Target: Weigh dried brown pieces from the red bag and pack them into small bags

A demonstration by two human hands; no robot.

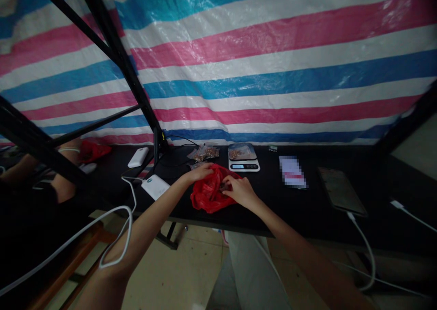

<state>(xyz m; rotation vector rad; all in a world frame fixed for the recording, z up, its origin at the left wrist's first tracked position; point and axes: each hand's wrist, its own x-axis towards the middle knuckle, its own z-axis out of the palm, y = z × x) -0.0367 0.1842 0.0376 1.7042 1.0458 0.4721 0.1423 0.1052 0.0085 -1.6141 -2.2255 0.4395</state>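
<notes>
A crumpled red plastic bag (pixel 211 198) lies with its mouth spread near the front edge of the black table. My left hand (pixel 200 172) holds the bag's far left rim, its fingers closed on the plastic. Inside the mouth, the fingers of my right hand (pixel 241 191) are pinched together over small dark contents, too small to name. Just behind the bag sits a white digital scale (pixel 235 167) with a clear bag of small brass-coloured pieces (pixel 239 152) on its dark plate. More clear bags of such pieces (pixel 206 153) lie left of the scale.
Two white power banks (pixel 156 186) lie left, one with a white cable looping by my left arm. To the right are a phone with a blurred screen (pixel 292 172) and a dark phone (pixel 340 190). A black metal frame (pixel 129 73) rises left, beyond which another person (pixel 64 178) sits.
</notes>
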